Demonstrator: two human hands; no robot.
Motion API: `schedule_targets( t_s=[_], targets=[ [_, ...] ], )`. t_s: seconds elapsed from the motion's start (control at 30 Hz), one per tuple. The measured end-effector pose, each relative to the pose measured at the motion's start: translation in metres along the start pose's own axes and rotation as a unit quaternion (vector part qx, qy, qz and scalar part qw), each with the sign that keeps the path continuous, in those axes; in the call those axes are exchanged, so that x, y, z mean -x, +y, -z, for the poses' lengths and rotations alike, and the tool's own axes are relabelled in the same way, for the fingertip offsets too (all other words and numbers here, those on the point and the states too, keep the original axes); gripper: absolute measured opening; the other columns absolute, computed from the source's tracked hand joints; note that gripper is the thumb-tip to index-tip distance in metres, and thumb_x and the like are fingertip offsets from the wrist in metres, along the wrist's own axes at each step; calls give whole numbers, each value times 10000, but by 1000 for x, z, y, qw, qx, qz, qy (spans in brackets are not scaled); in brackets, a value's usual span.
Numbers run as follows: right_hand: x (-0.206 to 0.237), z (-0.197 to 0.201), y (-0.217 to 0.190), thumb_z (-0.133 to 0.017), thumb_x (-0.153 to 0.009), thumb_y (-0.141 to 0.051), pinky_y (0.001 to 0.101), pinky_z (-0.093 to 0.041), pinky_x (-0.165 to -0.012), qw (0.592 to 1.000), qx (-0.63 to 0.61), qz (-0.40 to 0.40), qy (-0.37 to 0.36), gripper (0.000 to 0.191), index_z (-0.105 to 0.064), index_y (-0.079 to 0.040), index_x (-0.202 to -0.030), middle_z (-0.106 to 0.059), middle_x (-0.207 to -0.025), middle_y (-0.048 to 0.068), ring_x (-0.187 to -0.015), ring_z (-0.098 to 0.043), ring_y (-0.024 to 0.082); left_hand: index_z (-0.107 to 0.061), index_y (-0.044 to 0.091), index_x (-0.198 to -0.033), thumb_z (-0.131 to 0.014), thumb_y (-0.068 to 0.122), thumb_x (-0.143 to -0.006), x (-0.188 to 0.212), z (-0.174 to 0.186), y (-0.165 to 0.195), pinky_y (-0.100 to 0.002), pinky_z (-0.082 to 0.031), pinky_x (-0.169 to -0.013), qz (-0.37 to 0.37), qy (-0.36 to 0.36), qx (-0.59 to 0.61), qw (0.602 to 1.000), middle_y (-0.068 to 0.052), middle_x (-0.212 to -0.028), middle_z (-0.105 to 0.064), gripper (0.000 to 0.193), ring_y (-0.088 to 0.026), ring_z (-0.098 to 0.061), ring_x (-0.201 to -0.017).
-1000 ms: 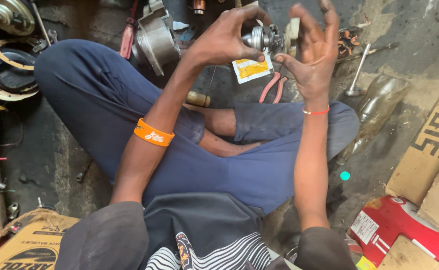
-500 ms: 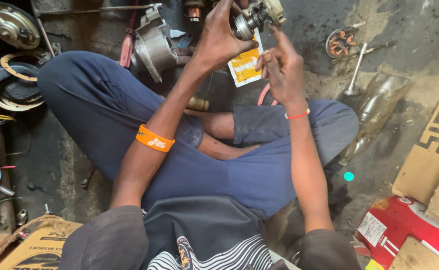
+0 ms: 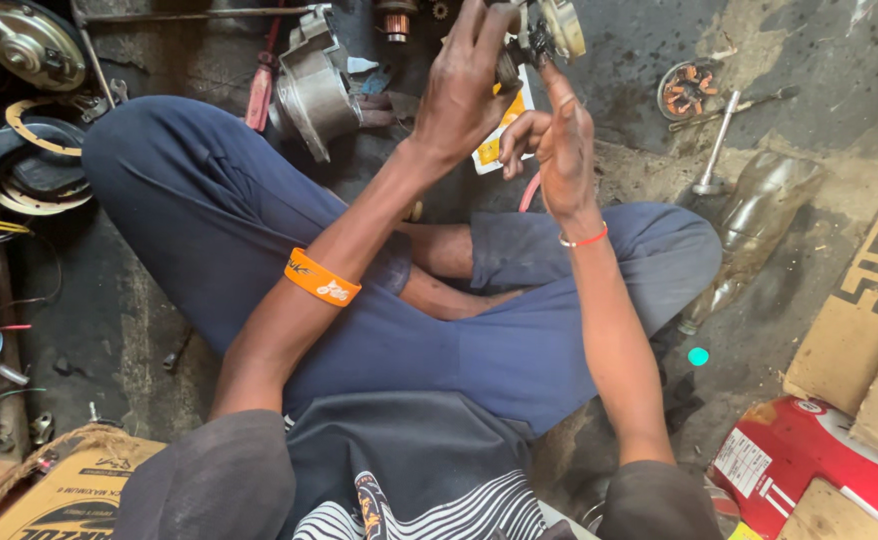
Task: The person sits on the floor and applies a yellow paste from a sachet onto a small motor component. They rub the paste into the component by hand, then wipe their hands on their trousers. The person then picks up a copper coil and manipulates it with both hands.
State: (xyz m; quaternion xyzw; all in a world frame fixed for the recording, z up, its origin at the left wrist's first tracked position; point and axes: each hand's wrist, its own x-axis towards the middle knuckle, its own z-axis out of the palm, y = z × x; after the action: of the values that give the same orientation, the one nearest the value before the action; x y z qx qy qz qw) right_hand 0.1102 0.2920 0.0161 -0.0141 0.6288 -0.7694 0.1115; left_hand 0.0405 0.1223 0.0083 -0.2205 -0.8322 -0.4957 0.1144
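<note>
I sit cross-legged on a dirty floor in blue trousers. My left hand (image 3: pixel 469 85) is raised at the top of the view and grips a small round metal motor part (image 3: pixel 544 30), partly cut off by the frame edge. My right hand (image 3: pixel 559 150) sits just below it, index finger stretched up and touching the part's underside, the other fingers curled. An orange band circles my left forearm and a thin red one my right wrist. A yellow and white packet (image 3: pixel 499 135) lies on the floor behind my hands.
A grey metal motor housing (image 3: pixel 314 85) and red-handled pliers (image 3: pixel 259 95) lie at the upper left. A round disc part (image 3: pixel 29 40), a wound stator (image 3: pixel 687 92), a metal tool (image 3: pixel 714 150), a clear plastic bottle (image 3: pixel 754 225), cardboard (image 3: pixel 864 300) and a red container (image 3: pixel 809 460) surround me.
Both hands have lifted the metal part higher and farther from me, up to the frame's top edge. My right hand went from an open palm beside it to pointing up underneath it.
</note>
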Motion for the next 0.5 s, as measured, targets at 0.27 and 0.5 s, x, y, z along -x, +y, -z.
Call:
schedule_targets(
  t_s=[0.27,0.5],
  targets=[
    [4,-8,-5,-268,-994,-805,295,-494,-583,990,-129,-50,-14,1136,2,38,-1705,-626,-815,162,-629,-566,201,-486,-2,-1387,-665,-7,-869,3,-2,-4,-464,-501,-949,-48,-27,-140,989,-159,-1208,-500,547,-362,-542,-1113],
    [6,0,-13,-281,-987,-808,275,-416,-467,960,-271,-69,10,1135,-180,68,-1701,-634,-750,120,-468,-491,185,-464,-23,-1415,-620,55,-943,3,-3,-9,-438,-477,-930,-101,-18,-190,976,-150,-1201,-515,504,-332,-524,-1093]
  ],
)
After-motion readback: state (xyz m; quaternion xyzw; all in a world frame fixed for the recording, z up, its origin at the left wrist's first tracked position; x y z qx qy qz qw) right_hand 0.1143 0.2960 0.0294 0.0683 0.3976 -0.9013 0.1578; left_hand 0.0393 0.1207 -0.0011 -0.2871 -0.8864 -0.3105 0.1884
